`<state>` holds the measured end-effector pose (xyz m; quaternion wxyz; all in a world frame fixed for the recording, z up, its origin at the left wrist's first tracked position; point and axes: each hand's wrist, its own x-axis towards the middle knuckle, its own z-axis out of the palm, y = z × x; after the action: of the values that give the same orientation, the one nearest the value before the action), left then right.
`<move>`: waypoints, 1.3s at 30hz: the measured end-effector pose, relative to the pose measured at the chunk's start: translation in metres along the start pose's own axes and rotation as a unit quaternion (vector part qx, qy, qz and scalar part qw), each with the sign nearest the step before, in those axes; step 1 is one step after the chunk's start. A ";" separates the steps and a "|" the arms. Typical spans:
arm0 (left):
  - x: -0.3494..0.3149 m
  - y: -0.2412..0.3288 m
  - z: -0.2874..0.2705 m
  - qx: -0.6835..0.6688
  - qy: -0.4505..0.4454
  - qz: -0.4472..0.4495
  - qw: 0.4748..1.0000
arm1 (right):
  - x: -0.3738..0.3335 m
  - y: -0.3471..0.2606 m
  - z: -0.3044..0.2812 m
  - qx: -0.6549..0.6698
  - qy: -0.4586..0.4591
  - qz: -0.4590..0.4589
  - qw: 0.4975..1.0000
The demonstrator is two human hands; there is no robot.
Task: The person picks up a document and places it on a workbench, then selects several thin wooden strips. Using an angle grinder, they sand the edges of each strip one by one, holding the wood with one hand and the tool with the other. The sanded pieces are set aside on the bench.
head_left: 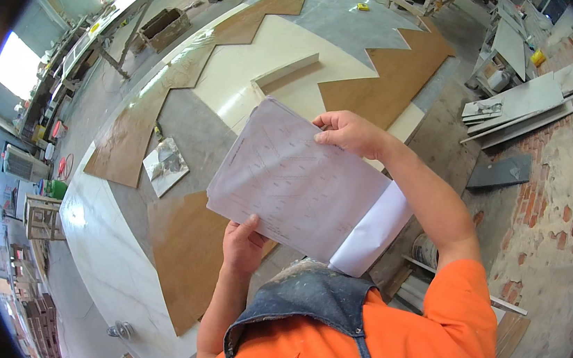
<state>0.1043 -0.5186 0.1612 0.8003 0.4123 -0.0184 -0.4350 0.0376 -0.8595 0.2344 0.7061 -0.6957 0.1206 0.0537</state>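
Left hand (243,248): pinching the lower edge of the drawing sheets (294,176), thumb on top, other fingers mostly hidden beneath.
Right hand (348,132): gripping the upper edge; some fingertips out of sight behind the paper.
Drawing sheets: held up before the chest, line diagram too faint to read, blocking part of the layout below.
Curled page (370,231): rolled at the sheets' right end, its inner face unseen.
Brown zigzag panel (184,259): partly covered by the left forearm.
White square tile (165,168): left of the sheets, dark surface patch unclear.
Brick wall (552,207): cut off by the black fisheye rim.
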 end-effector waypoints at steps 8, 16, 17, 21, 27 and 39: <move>-0.007 0.028 -0.015 -0.026 0.051 0.065 0.996 | 0.002 0.001 0.004 -0.063 -0.012 0.006 0.998; -0.052 0.059 -0.073 -0.124 0.158 0.229 0.953 | -0.046 -0.016 0.055 -0.252 0.325 -0.068 0.909; -0.056 0.059 -0.076 -0.132 0.165 0.242 0.947 | -0.042 -0.001 0.070 -0.204 0.306 -0.058 0.928; -0.066 0.053 -0.072 -0.146 0.165 0.275 0.936 | -0.014 0.046 0.143 -0.040 0.176 -0.009 0.984; -0.100 0.039 -0.073 -0.147 0.171 0.272 0.936 | 0.025 0.073 0.191 0.377 0.009 0.085 0.922; -0.187 -0.026 -0.033 -0.171 0.430 0.376 0.803 | 0.088 0.100 0.236 0.347 -0.288 0.228 0.863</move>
<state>-0.0166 -0.3718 0.1829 0.8844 0.3743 0.2491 0.1255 0.1206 -0.6298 0.1166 0.8733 -0.3123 0.0777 0.3659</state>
